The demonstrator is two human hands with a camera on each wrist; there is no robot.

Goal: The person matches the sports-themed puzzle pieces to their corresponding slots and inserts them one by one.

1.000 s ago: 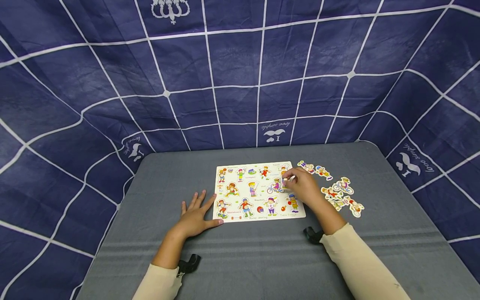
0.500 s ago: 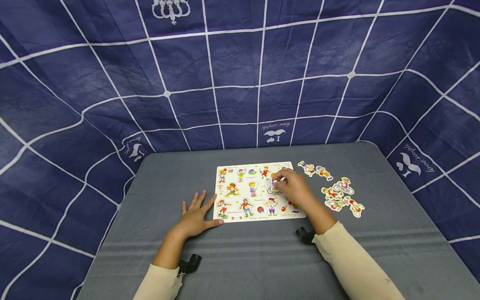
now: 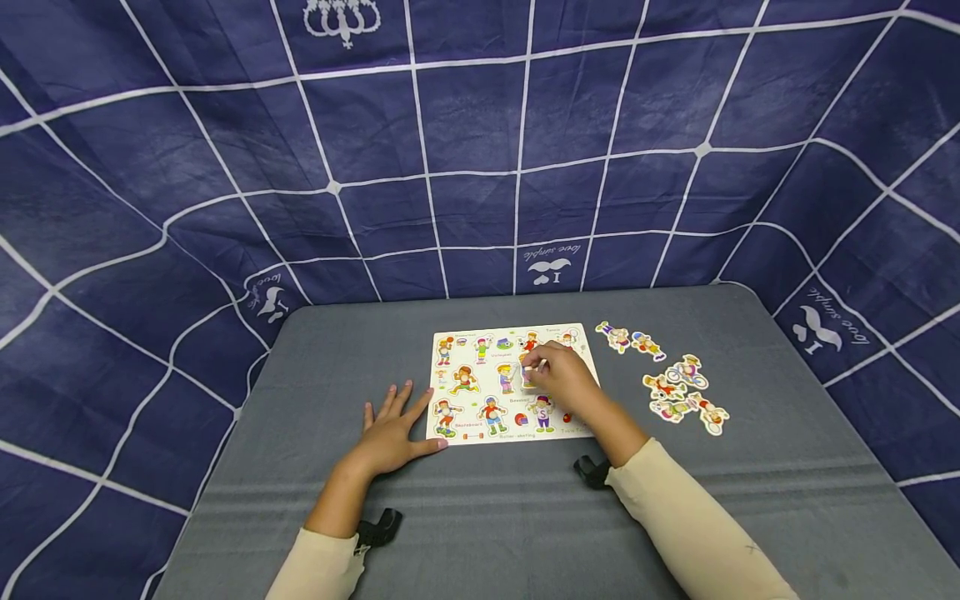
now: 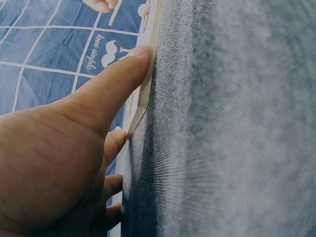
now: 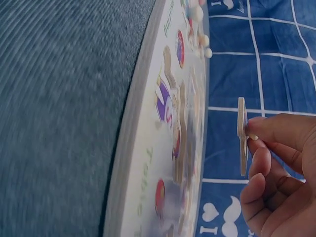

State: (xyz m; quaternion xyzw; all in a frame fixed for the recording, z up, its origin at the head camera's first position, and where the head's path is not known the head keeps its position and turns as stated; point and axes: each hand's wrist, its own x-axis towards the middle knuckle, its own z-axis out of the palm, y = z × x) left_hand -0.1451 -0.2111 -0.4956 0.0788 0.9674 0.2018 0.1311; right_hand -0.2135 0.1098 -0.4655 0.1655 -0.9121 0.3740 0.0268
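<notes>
A white wooden peg puzzle board point(image 3: 483, 383) printed with children playing sports lies flat on the table. My left hand point(image 3: 393, 433) rests at its left side, fingers straight and spread. In the left wrist view the thumb point(image 4: 118, 74) presses on the board's edge. Above the board's right half my right hand point(image 3: 566, 379) pinches a puzzle piece point(image 3: 527, 372) by its small peg. Seen edge-on in the right wrist view, that wooden puzzle piece point(image 5: 242, 136) hangs apart from the board; its printed face is mostly hidden.
Several loose puzzle pieces lie right of the board, among them a bicycle rider piece point(image 3: 687, 372) and a red-clothed figure piece point(image 3: 663, 387). Two more, one a blue-capped figure piece point(image 3: 648, 346), lie farther back. A blue checked curtain point(image 3: 480, 208) surrounds the grey table point(image 3: 480, 517).
My right hand has moved left across the board with the pinched puzzle piece, from near its right edge to beside the middle figure. The left hand has stayed in place.
</notes>
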